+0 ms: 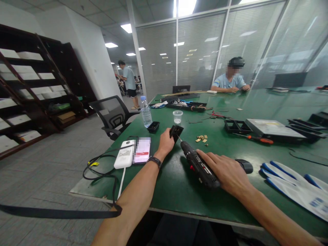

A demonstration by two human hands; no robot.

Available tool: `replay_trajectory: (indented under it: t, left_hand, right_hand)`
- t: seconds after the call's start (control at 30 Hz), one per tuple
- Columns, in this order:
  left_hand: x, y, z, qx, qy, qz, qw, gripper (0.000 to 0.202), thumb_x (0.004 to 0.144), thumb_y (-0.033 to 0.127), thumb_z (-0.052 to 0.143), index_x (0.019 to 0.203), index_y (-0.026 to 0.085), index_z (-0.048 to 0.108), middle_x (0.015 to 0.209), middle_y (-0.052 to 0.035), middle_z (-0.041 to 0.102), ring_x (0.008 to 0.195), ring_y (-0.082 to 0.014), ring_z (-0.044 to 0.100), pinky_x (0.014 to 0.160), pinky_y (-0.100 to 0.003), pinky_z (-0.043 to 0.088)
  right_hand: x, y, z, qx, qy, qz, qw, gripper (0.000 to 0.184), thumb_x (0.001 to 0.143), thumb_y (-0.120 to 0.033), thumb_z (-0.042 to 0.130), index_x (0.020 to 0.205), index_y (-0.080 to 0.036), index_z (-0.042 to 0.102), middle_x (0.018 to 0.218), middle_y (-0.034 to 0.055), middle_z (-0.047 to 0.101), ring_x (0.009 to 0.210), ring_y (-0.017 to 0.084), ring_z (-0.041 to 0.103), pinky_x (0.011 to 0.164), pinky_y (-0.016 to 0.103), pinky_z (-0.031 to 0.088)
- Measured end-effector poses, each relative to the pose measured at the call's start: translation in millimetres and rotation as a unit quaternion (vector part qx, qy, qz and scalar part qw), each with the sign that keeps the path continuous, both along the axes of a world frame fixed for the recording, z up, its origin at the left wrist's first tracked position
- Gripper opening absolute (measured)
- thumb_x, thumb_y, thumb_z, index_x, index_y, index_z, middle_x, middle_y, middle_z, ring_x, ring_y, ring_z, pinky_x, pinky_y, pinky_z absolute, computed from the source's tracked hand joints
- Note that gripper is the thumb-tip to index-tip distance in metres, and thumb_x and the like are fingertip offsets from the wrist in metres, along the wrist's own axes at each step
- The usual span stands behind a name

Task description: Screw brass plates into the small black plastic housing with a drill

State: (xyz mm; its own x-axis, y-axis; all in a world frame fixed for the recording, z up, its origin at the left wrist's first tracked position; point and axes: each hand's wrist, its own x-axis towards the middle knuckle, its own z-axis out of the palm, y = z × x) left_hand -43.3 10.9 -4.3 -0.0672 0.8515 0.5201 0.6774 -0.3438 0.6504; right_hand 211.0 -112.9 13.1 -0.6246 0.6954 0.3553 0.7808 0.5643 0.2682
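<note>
Right of centre, the right hand (228, 168) grips a drill (199, 164), its bit (180, 139) at the black part (176, 131) that the left hand (165, 143) holds mid-frame. Work looks midway (my judgement): brass pieces (202, 137) lie loose, right of centre.

The right hand (232, 171) hides most of the grip of the drill (198, 165), whose lettering is too small to read. Whether its bit (180, 139) touches the black part (176, 131) is unclear. Pixelation covers some of the phone (145, 148). The right edge cuts off the gloves (294, 188).
</note>
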Motion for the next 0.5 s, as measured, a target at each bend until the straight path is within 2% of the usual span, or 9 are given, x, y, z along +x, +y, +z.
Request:
replay_trajectory:
  t: [0.33, 0.5]
  left_hand:
    - [-0.7, 0.9, -0.2, -0.002, -0.006, -0.008, 1.000, 0.018, 0.089, 0.018, 0.053, 0.105, 0.017, 0.062, 0.097, -0.0090, 0.071, 0.087, -0.0203, 0.066, 0.076, -0.028, 0.046]
    - [0.0, -0.5, 0.8, -0.003, -0.005, -0.005, 1.000, 0.017, 0.090, 0.019, 0.053, 0.104, 0.017, 0.062, 0.098, -0.0095, 0.071, 0.089, -0.0204, 0.066, 0.078, -0.028, 0.047]
  right_hand:
    - [-0.4, -0.5, 1.0, -0.005, 0.003, 0.001, 1.000, 0.072, 0.085, -0.014, 0.055, 0.150, -0.023, 0.026, 0.110, 0.0041, 0.065, 0.084, 0.021, 0.063, 0.072, 0.034, 0.045]
    - [-0.2, -1.0, 1.3, -0.008, 0.007, -0.004, 1.000, 0.073, 0.085, -0.015, 0.055, 0.150, -0.024, 0.024, 0.114, 0.0048, 0.064, 0.085, 0.021, 0.063, 0.072, 0.034, 0.044]
